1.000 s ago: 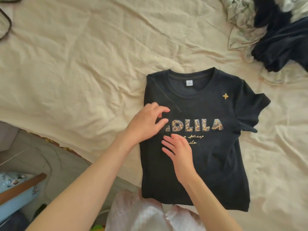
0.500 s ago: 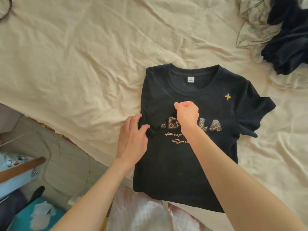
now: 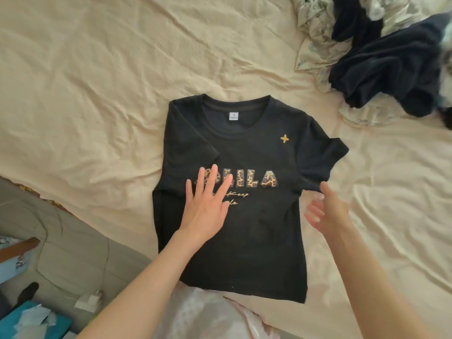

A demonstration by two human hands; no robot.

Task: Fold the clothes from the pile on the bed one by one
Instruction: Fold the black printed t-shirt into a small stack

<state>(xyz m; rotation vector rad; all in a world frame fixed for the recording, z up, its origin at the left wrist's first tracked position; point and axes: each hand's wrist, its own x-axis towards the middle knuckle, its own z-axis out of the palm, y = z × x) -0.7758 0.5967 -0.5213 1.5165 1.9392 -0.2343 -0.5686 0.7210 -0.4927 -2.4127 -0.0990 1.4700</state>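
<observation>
Under the person's two hands, a black T-shirt [image 3: 244, 216] lay face up on the cream bedsheet [image 3: 97, 94], its left side already folded in over the chest. The left hand [image 3: 208, 211] pressed flat on the printed lettering, fingers straight and spread, gripping nothing. The right hand [image 3: 327, 211], blurred, hovered with loose fingers at the shirt's right edge just below the unfolded sleeve [image 3: 325, 155]; it appeared to hold nothing. The shirt looked light, soft and limp, likely to sag and crease, and best pinched at the right shoulder and hem. Well beyond the right hand sat the pile of clothes [image 3: 381, 52], dark and pale garments tangled. Nothing lay across the shirt to hinder the next fold.
</observation>
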